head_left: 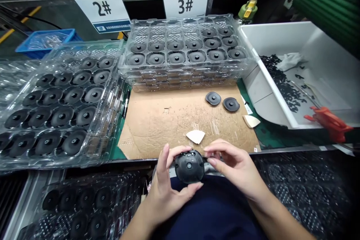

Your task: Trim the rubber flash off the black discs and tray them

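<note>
My left hand (165, 187) grips a black rounded plastic part (189, 169) by its edges, thumb below and fingers above. The part is tilted up, showing a small central boss and little studs along its top. At its right edge, my right hand (232, 163) has thumb and forefinger pinched together; whatever is between them is too small or hidden to name. Just beyond the hands, a white wedge-shaped pad (195, 136) lies on the cardboard sheet (157, 120). Farther back on the cardboard rest two similar parts, a black disc (213, 98) and another black disc (231, 104).
Stacked clear trays (180, 71) with black discs stand behind the cardboard; another tray stack (92, 138) is at left. A white bin (281, 116) at right holds small black pieces (274, 71) and red-handled pliers (329, 120). A second white pad (251, 121) lies near it.
</note>
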A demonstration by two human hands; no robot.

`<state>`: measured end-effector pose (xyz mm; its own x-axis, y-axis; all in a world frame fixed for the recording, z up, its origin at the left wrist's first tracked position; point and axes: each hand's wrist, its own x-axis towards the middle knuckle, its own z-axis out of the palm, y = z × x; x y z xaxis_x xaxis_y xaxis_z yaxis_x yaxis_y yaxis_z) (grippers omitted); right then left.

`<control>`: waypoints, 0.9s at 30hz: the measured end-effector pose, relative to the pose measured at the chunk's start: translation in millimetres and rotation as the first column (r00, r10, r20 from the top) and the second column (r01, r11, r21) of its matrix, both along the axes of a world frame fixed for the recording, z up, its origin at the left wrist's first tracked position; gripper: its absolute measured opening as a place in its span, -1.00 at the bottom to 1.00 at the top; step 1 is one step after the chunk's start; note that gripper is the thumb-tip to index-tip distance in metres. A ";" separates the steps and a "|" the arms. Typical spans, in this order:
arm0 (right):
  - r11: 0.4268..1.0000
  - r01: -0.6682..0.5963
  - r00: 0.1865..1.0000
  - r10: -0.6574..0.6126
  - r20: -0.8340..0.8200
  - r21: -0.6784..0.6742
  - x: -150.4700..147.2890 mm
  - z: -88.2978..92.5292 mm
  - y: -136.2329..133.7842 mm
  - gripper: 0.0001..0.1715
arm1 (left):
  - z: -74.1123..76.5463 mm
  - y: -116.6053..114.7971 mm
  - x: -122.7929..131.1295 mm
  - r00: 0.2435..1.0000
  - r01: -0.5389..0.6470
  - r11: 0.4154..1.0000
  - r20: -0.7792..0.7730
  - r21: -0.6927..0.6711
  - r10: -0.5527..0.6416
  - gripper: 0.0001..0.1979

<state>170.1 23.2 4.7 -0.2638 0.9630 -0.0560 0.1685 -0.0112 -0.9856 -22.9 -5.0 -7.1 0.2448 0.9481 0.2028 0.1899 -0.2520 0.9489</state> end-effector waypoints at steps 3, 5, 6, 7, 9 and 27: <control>0.981 -0.172 0.984 0.166 -0.064 -0.093 -2.4 13.3 0.0 -0.73 | 2.5 -0.9 -1.4 1.000 0.010 1.000 -0.004 -0.021 -0.010 0.08; 0.946 -0.283 0.958 0.273 -0.085 -0.155 -3.5 19.9 3.1 -0.74 | 3.4 -1.9 -2.3 0.999 0.011 0.997 0.031 -0.081 -0.008 0.05; 0.926 -0.330 0.943 0.315 -0.104 -0.183 -3.6 22.6 5.2 -0.75 | 3.5 -2.7 -2.7 0.999 0.013 0.993 0.048 -0.115 -0.008 0.04; 0.907 -0.369 0.928 0.351 -0.123 -0.201 -3.3 24.9 7.5 -0.77 | 3.5 -3.7 -2.9 0.998 0.018 0.989 0.058 -0.145 -0.010 0.04; 0.880 -0.428 0.903 0.403 -0.151 -0.206 -2.2 28.8 11.8 -0.80 | 3.1 -6.0 -3.1 0.997 0.043 0.979 0.074 -0.200 -0.029 0.04; 0.954 -0.203 0.955 0.144 -0.258 -0.221 18.1 24.1 -18.7 -0.91 | 8.7 -12.2 5.8 0.985 0.114 0.970 0.153 -0.215 -0.082 -0.05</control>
